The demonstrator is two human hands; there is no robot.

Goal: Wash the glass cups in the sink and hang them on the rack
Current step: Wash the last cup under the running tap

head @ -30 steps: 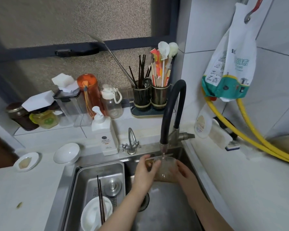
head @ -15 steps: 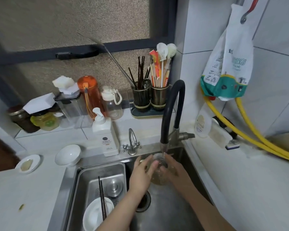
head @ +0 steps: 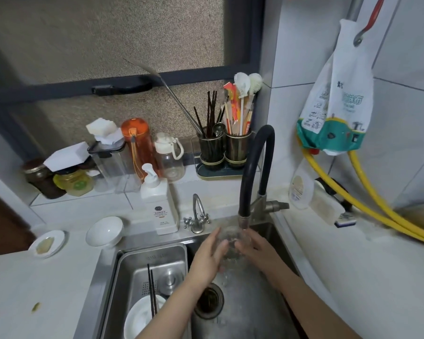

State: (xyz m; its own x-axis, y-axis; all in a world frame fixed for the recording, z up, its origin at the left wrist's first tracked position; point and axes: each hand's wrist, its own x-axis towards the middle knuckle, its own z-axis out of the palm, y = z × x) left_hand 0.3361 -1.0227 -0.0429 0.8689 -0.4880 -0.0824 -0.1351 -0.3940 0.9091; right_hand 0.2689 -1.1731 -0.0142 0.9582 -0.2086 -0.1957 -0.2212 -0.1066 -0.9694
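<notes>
A clear glass cup (head: 231, 241) is held under the black flexible faucet (head: 252, 172), over the steel sink (head: 262, 311). My left hand (head: 209, 256) holds it from the left with fingers wrapped round its side. On the cup's right side my right hand (head: 253, 247) grips it. Water runs from the spout onto the cup and splashes down toward the drain (head: 209, 303). The cup's lower part is blurred by water. No hanging rack is in view.
A steel basket (head: 154, 265) in the left sink half holds a white bowl (head: 142, 316) with dark chopsticks (head: 152, 292). A soap pump bottle (head: 158, 204), a small tap (head: 197, 216), white bowl (head: 104, 231) and saucer (head: 47, 243) line the counter. Yellow hoses (head: 367, 204) run right.
Both hands lifted the cup closer under the spout and turned it; the left hand's fingers shifted higher round the glass. Water now pours over it.
</notes>
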